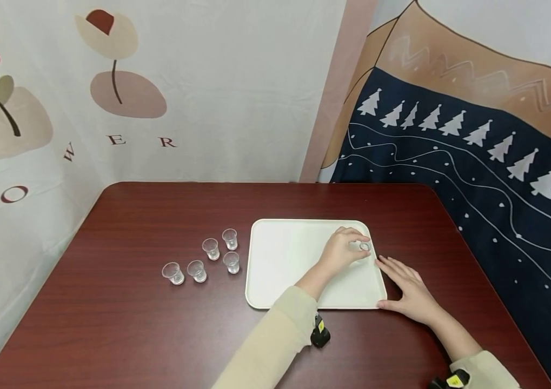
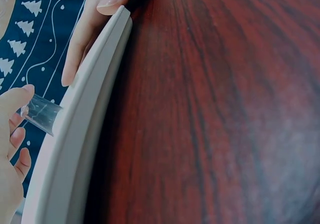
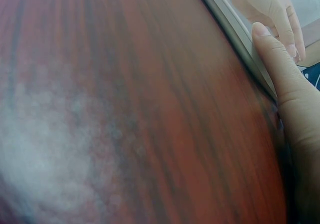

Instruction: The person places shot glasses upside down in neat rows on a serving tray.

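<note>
My left hand reaches over the right part of a white tray. Its thumb and fingers pinch a small clear cup, whose narrower end appears to face up. In the left wrist view the cup meets the tray's surface or rim; which of them cannot be told. My right hand lies along the tray's right edge, fingers spread and thumb near the front corner. The right wrist view shows that thumb against the tray's side.
Left of the tray, several clear cups stand upright on the dark red table, among them a front-left cup and a rear cup. Printed cloths hang behind and to the right of the table.
</note>
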The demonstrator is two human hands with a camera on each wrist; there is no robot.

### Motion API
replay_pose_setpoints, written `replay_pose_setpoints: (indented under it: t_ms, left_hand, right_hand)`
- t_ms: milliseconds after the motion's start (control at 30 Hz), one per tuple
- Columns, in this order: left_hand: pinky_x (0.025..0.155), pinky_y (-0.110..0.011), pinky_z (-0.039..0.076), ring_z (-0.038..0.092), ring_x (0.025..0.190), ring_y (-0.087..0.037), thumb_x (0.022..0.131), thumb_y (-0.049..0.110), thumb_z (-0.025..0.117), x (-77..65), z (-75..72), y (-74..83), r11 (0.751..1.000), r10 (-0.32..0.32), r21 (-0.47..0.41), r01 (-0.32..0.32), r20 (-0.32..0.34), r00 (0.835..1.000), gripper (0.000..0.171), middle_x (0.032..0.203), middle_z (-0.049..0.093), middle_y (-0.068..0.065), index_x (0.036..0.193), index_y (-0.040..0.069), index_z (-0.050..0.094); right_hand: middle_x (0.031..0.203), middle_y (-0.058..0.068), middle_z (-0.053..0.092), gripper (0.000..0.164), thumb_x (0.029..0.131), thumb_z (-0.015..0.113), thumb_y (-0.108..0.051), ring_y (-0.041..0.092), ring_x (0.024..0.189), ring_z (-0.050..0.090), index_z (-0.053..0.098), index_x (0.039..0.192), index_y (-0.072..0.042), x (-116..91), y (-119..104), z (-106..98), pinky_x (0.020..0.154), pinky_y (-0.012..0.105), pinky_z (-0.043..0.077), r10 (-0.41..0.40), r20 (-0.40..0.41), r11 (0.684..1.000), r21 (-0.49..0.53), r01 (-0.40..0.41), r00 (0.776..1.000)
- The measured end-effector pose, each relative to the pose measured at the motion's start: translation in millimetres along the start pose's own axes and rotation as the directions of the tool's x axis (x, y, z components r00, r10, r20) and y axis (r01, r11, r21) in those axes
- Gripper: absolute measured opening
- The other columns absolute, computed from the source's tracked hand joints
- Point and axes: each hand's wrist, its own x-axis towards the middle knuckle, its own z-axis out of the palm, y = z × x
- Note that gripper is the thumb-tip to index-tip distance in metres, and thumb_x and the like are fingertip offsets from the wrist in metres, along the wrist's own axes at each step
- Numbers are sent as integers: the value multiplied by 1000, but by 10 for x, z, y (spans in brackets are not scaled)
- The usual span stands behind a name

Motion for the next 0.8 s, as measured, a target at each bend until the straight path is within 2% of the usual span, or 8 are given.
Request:
replay_pose_setpoints:
  t_ms: [300,800]
  left_hand:
    - [89,-14,38,50,106,-6,80,26,80,-37,-74,14,999,-13,-30,13,-1,1000,39,111,64,8,116,16,71]
    - [87,-20,43,52,106,-8,76,21,83,-220,-463,58,989,15,-142,-38,-163,986,40,109,65,5,114,13,71]
  right_hand:
    - [148,15,36,95,68,82,-47,41,134,26,38,148,-19,-27,11,14,96,63,19,4,-5,1000,0,-4,1000]
    - [149,13,36,95,68,82,-46,41,134,26,39,147,-18,-2,9,4,97,63,18,-1,-5,1000,1,1,1000]
